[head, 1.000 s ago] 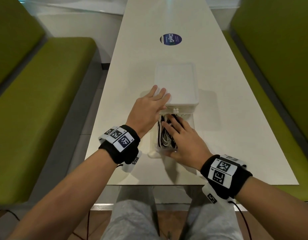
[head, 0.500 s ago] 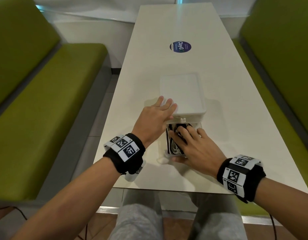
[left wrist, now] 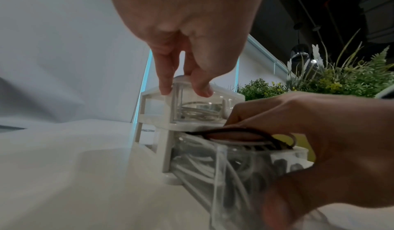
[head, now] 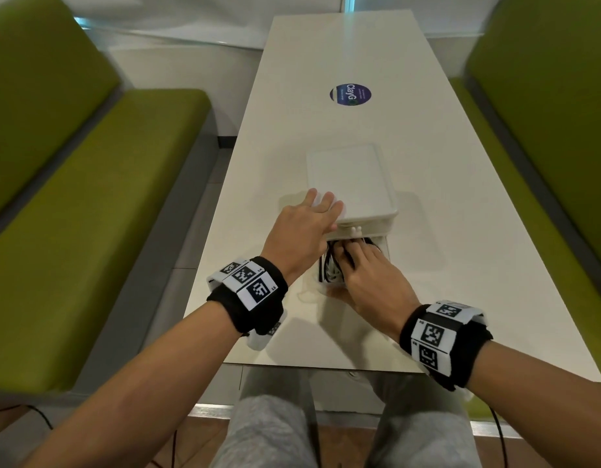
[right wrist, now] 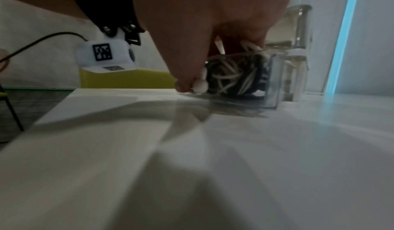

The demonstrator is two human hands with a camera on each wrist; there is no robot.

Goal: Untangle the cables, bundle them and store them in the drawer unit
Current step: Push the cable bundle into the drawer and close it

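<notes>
Head view: a person sits at a long white counter with both hands at a small drawer unit.
Left hand: rests on the near left corner of the unit's top, fingers fairly straight and spread, tips curling over the edge; it grips nothing.
Right hand: lies flat over the pulled-out lower drawer, just right of the left hand, fingers extended and pressing down on the cables; thumb hangs down at the drawer's front by its white knob.
Cables: a black and white tangle packed inside the clear lower drawer, under the right hand's fingers, some strands rising above the drawer rim.
Upper drawer: pushed in, below the left hand's fingertips; pale cable coils show through its clear front.
Wristbands: black bands with square printed markers on both wrists.
Sticker: round, dark blue, on the counter well beyond both hands.
Benches: green seats off to either side of the hands.
</notes>
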